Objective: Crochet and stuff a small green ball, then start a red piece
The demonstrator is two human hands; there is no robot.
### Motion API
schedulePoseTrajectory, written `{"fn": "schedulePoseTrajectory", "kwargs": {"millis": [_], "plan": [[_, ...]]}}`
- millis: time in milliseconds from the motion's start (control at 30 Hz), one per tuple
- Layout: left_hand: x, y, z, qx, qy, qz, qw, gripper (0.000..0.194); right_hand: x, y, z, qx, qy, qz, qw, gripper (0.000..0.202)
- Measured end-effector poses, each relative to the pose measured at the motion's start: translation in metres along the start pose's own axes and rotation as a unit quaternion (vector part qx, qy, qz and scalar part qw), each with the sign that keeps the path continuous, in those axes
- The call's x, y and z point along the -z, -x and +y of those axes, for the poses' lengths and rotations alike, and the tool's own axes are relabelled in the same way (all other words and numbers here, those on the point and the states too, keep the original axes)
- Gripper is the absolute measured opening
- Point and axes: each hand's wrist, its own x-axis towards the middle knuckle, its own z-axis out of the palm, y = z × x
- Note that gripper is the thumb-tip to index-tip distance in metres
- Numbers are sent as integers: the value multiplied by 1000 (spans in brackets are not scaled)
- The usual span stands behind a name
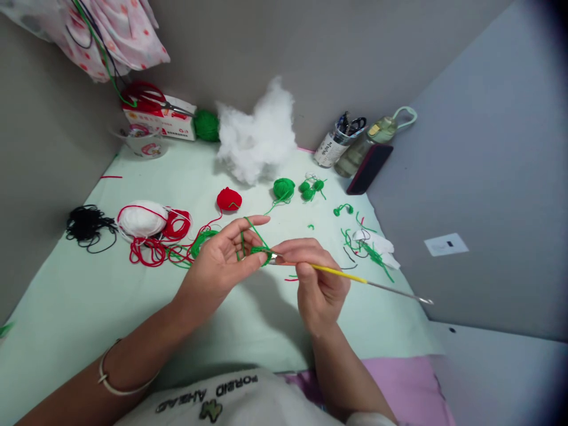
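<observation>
Landmark: the fluffy white heap of stuffing (257, 136), at the back of the pale green tabletop (248, 331).
Green piece: the small green crocheted yarn piece (260, 255) lies on the near side of the stuffing, well apart from it, held between the hands.
Hook: the slim metal crochet hook with a yellow grip (339, 273) has its long axis running from the green piece rightward and slightly toward the person, its free end farthest from the stuffing.
Nearer hand: the left hand (224, 254) holds the green piece itself; the right hand's fingertips are just beside it.
Left hand: pinching the piece under the thumb, forefinger stretched out with a thin green yarn strand (257, 232) over it.
Right hand: the right hand (317, 275) grasps the hook, fingers curled around the grip.
Piece's look: bright green, rounded, partly hidden by the thumb; single stitches too small to tell.
Near the stuffing: a round green yarn ball (283, 189) and a round red yarn ball (229, 199), both on its near side.
</observation>
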Motion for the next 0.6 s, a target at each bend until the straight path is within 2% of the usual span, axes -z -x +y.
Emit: {"fn": "schedulePoseTrajectory", "kwargs": {"millis": [167,300,367,433,533,600], "plan": [[-5,2,1,-48,-115,65,990,47,2,-3,-5,50,98,-50,993,23],[-8,4,-5,-104,-167,89,976,48,-3,6,2,141,247,-59,957,32],[-9,4,-7,-76,-115,69,988,54,-6,11,9,180,294,-39,938,37],[-9,4,-7,-5,-4,17,1000,59,-6,15,13,193,274,-13,942,39],[-6,3,-1,104,140,-51,983,62,-2,11,10,114,169,19,979,29],[-2,0,3,130,170,-48,976,58,1,4,4,31,72,48,996,22]]}}
